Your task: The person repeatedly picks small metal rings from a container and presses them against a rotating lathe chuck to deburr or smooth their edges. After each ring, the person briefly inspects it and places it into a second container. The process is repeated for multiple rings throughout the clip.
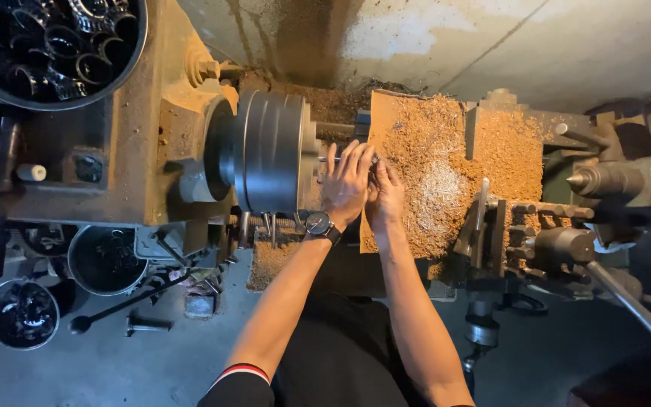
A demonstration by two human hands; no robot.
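Note:
I stand at a metal lathe and look straight down on it. My left hand (346,183), with a dark wristwatch (319,224) on the wrist, reaches to the face of the grey round chuck (269,151), fingers spread over a small part there. My right hand (386,197) is pressed close beside it, fingers curled at the same spot. The small part between my hands is mostly hidden, and I cannot tell whether either hand grips it.
Brown and silver metal chips cover the carriage (446,166). The tailstock (604,181) and a long lever (634,305) lie to the right. A round bin of dark metal rings (54,45) sits top left; buckets (103,260) and tools stand on the floor at left.

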